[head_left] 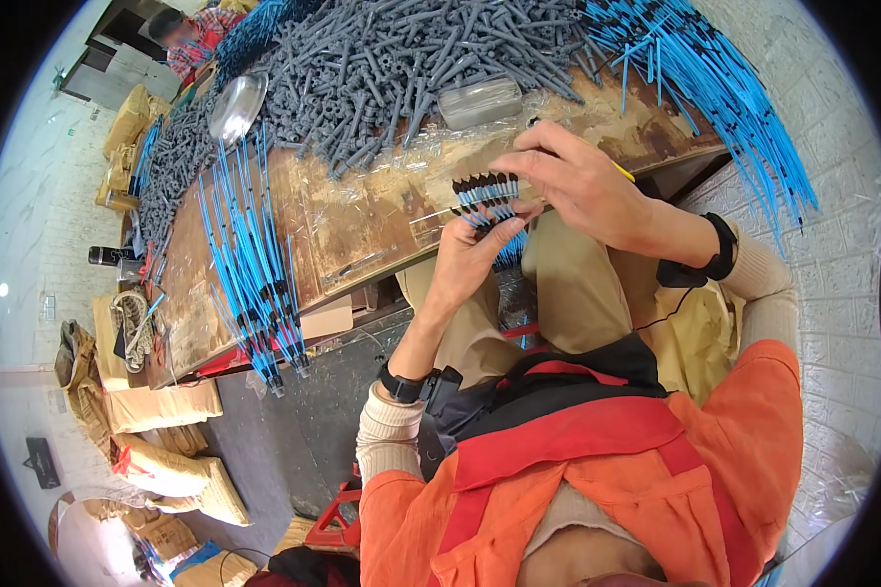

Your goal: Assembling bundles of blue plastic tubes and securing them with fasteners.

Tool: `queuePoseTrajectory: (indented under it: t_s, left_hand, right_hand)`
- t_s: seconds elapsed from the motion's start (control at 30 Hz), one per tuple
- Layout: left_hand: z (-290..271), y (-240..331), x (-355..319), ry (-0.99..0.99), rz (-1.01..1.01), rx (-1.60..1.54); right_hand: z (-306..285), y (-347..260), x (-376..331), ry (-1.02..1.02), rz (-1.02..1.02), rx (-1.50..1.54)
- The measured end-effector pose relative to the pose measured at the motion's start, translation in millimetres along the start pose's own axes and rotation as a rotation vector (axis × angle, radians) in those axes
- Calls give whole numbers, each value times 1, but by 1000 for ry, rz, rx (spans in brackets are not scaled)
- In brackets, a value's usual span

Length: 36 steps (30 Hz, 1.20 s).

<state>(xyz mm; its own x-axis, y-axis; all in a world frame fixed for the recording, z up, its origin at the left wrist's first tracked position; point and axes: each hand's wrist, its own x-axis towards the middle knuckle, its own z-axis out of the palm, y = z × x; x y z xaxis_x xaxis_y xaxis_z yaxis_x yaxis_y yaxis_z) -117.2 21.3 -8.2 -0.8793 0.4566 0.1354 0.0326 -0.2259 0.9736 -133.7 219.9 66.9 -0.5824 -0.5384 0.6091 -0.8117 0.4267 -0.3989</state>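
My left hand [468,256] grips a bundle of thin blue rods with black ends [484,188], held upright over my lap at the table's near edge. The ends stand in close rows above my thumb. Just right of them, my right hand [587,186] has its fingers bent, the fingertips at the black ends. A small yellow piece [625,173] juts out beside this hand, mostly hidden behind it. What the right fingers pinch is too small to make out. Below my left hand, the lower part of the bundle hangs between my knees.
A large heap of grey plastic plugs [392,73] covers the table's far side. More blue rods lie at left [250,254] and right [724,98]. Clear plastic boxes [480,103] stand by the heap. Sacks [181,479] lie on the floor; a person [196,44] is at far left.
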Motion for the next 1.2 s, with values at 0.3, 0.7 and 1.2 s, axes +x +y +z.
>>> queuePoseTrajectory:
  t_s: [0.3,0.7,1.2]
  left_hand:
    - [-3,7,2,-37,-41,73]
    - [-2,7,6,-49,-13,75]
    - [-2,1,10,-50,17,38]
  right_hand:
    - [-8,4,9,-21,-135,-85]
    - [-11,3,15,-130,-76,-31]
    - [-44,11,3,-51,-186,-415]
